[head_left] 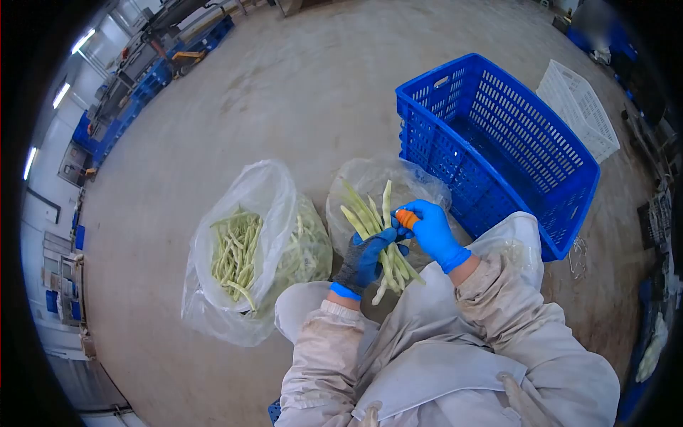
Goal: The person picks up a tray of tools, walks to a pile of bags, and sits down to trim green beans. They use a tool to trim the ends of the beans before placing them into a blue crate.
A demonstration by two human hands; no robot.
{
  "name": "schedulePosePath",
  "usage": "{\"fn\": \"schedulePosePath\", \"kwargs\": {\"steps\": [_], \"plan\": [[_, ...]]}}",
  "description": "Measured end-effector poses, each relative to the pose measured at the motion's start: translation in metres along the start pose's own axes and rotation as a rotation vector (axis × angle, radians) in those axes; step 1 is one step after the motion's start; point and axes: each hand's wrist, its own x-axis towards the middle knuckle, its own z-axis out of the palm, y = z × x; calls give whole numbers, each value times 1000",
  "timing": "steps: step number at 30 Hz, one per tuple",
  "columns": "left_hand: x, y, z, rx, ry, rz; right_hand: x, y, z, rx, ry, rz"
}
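Note:
My left hand point(366, 262), in a blue glove with a grey glove over it, is closed around a bunch of long pale green beans point(385, 245). The beans fan out above and below the fist. My right hand point(435, 233), in a blue glove, is curled close at the right side of the bunch. A small ribbed orange piece point(407, 218) shows at its fingertips; I cannot tell whether the fingers hold it or wear it. Past the hands lies a clear plastic bag point(363, 174) on the floor. To the left stands another clear bag point(267, 185), open, with many beans point(237, 252) inside.
A large blue crate point(491, 153) stands at my right, close to my knee, with a white crate point(580, 107) behind it. Concrete floor point(284, 92) stretches ahead. Along the left wall are blue pallets point(149, 82) and equipment. Further items line the right edge.

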Motion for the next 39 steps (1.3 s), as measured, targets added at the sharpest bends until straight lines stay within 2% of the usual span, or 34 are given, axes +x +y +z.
{"fn": "schedulePosePath", "kwargs": {"steps": [3, 5, 8, 10, 12, 14, 16, 17, 18, 19, 22, 24, 25, 26, 27, 28, 30, 31, 33, 34, 36, 39], "plan": [[-1, 3, 2, -6, -23, -17, 16, 9, -6, 56, 47, 81], [-8, 7, 10, -9, -30, 42, 29, 12, -14, 86, 92, 115], [-8, 5, 5, -48, -107, -128, 59, 19, -36, 152, 164, 133], [-13, 9, 7, -56, -122, -141, 71, 11, -51, 192, 196, 117], [-15, 9, 6, -72, -145, -133, 80, -8, -68, 177, 308, -63], [-16, 11, 6, -52, -151, -118, 94, -21, -88, 444, 457, -189], [-15, 12, 5, -29, -154, -97, 96, -42, -107, 583, 610, -293], [-14, 11, 4, -24, -138, -79, 102, -39, -119, 668, 605, -420], [-12, 10, 3, -20, -122, -60, 95, -47, -127, 567, 660, -451], [-11, 10, 0, -23, -120, -56, 92, -53, -136, 635, 753, -471], [-12, 14, -7, -64, -116, -11, 80, -50, -153, 648, 798, -524], [-14, 18, -4, -12, -149, 61, 82, -22, -153, 255, 649, -411], [-14, 18, -3, -12, -153, 64, 76, -7, -145, -207, 450, -297], [-14, 18, -2, 5, -170, 97, 71, 7, -143, -813, 78, -337], [-15, 19, -2, 24, -186, 130, 61, 19, -129, -1002, -113, -229], [-15, 21, -1, 27, -189, 132, 42, -1, -106, -1036, -90, -373], [-19, 24, 3, 121, -204, 127, 38, -24, -71, -636, -25, -611], [-21, 23, 3, 122, -206, 116, 33, -42, -58, -634, -19, -603], [-21, 23, 5, 167, -242, 46, 31, -82, -40, -421, -458, -562], [-21, 23, 5, 169, -254, 40, 31, -91, -35, -425, -445, -563], [-23, 22, 3, 178, -284, -2, 33, -102, -30, -860, -715, -467], [-24, 22, 3, 173, -238, -26, 39, -103, -32, -901, -799, -520]]}}
